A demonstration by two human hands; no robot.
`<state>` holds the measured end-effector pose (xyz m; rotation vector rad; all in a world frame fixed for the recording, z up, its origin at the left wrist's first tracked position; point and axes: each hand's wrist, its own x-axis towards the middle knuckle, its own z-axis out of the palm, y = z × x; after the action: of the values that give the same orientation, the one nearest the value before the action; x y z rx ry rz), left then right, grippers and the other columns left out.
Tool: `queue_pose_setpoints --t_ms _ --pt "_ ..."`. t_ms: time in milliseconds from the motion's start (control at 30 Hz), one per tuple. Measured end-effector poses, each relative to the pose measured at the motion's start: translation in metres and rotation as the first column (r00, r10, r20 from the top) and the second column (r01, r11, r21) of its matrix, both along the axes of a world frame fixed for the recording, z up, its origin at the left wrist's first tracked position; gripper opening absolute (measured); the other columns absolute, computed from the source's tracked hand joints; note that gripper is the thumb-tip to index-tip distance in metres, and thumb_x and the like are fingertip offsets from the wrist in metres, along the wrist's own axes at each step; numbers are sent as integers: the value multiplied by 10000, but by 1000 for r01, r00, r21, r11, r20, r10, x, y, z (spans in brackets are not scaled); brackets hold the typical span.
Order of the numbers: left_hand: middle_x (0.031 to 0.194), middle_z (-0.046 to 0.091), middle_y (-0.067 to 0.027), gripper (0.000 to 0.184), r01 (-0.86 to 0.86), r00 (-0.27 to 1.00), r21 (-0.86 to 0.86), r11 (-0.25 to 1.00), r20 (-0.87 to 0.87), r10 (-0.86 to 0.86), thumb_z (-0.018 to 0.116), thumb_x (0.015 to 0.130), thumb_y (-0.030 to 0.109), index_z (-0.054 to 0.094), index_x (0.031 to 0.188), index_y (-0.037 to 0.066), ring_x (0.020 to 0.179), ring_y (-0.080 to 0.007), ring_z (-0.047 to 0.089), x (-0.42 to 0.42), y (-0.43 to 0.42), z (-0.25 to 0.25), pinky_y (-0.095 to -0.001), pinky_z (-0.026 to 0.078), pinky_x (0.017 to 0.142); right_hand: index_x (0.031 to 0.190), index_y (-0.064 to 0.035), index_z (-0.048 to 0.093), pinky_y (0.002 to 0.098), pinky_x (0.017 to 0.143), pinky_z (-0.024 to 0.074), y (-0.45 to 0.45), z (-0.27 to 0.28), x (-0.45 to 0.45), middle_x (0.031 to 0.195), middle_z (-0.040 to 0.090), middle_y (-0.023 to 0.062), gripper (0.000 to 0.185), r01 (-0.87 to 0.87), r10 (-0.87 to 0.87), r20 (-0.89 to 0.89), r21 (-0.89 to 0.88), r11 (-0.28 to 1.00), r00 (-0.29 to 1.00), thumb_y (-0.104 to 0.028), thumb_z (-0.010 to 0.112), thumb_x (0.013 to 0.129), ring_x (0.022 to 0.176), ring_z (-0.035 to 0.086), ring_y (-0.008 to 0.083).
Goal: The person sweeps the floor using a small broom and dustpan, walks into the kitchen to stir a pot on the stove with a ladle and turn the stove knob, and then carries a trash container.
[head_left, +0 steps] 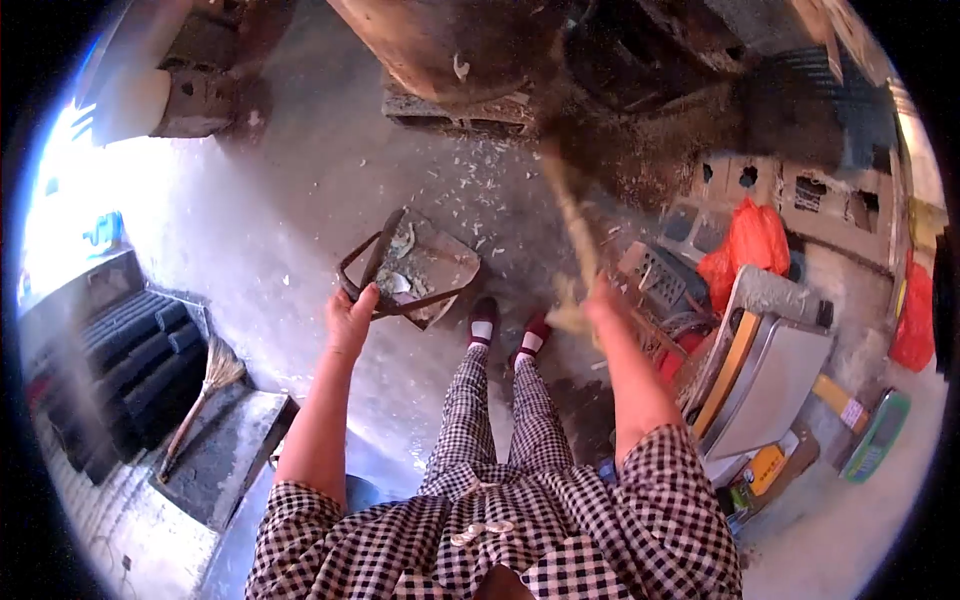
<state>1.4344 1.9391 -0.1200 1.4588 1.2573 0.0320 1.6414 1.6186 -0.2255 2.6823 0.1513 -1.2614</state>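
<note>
Dustpan (455, 262): where was it?

At 10 o'clock from the shoes (484, 309), with the left hand (352, 316) clenched round its dark frame. I couldn't tell whether the pan touched the floor (300, 240).

And the right hand (602, 300)?

Wrapped around a pale stick (572, 215), between 2 and 3 o'clock from the shoes. Blur hid the stick's far end.

What did good handling call for?

A level pan, I'd judge: debris (396, 283) lay inside, and a tilt could have spilled it. White scraps (475, 180) were scattered at 12 o'clock, so the pan's lip needed to lie flat, with short, low strokes that wouldn't fling them.
</note>
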Motion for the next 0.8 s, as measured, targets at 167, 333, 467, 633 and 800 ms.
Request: queue_pose_setpoints --t_ms 167,333,467,633,800 --pt "749 563 -11 228 -38 999 -10 999 22 39 545 752 166 545 868 -30 635 -76 483 -8 14 -4 -221 414 579 1258 -191 220 397 758 416 20 99 -27 969 542 171 694 -290 277 -416 34 957 866 -175 564 655 898 533 309" --pt "736 581 -21 246 -72 997 -20 997 4 72 560 736 176 546 861 -36 646 -88 499 -36 17 -20 -250 422 605 1212 -191 250 412 654 442 43 109 3 823 582 151 636 -395 414 -194 130 909 889 -169 581 668 758 573 313" --pt "686 596 -117 332 61 980 166 984 -197 -28 590 673 297 558 817 0 649 -155 561 -50 22 -37 -300 433 609 1213 -140 284 407 686 439 115 46 44 859 570 160 621 -411 420 -90 103 906 903 -166 556 655 800 559 310" --pt "752 607 -99 324 29 984 150 988 -177 -2 575 663 337 576 859 79 732 -224 585 -36 22 -26 -316 435 661 1208 -181 311 382 747 427 120 52 0 943 554 152 681 -539 545 -276 104 836 792 -212 602 593 883 535 299" --pt "762 605 -97 322 30 975 176 984 -220 10 571 658 357 577 845 95 755 -242 579 -43 21 -31 -330 436 676 1221 -180 314 364 753 420 96 93 -1 981 546 146 709 -427 476 -286 220 877 832 -235 598 573 894 526 306"
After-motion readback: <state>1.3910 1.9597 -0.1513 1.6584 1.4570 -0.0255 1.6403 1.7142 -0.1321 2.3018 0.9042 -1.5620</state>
